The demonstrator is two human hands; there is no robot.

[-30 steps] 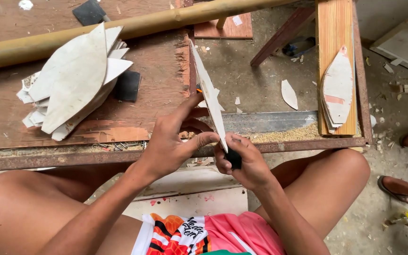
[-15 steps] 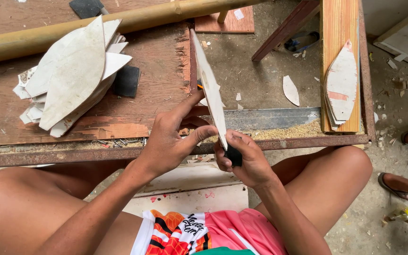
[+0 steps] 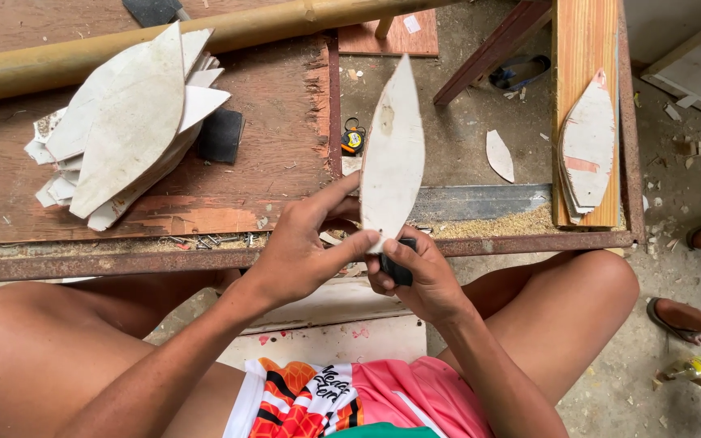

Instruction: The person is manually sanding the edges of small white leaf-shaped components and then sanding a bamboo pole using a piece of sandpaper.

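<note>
My left hand [image 3: 306,247] grips the lower end of a white leaf-shaped board piece [image 3: 393,150], thumb on its front, fingers behind. The piece stands upright with its flat face turned towards me and its tip pointing away. Just below it my right hand [image 3: 415,272] is closed round a small black block [image 3: 399,266], pressed against the piece's bottom edge. Both hands hover over the rusty front rail [image 3: 123,264] of the workbench, above my bare knees.
A pile of similar white leaf shapes [image 3: 123,122] lies on the brown benchtop beside a black block [image 3: 221,134]. A bamboo pole [image 3: 83,57] crosses the back. More cut shapes [image 3: 587,146] rest on an orange plank at right. Another person's sandalled foot [image 3: 691,320] is at far right.
The white piece has been rotated from edge-on to face-on towards me. My hands stay in about the same place.
</note>
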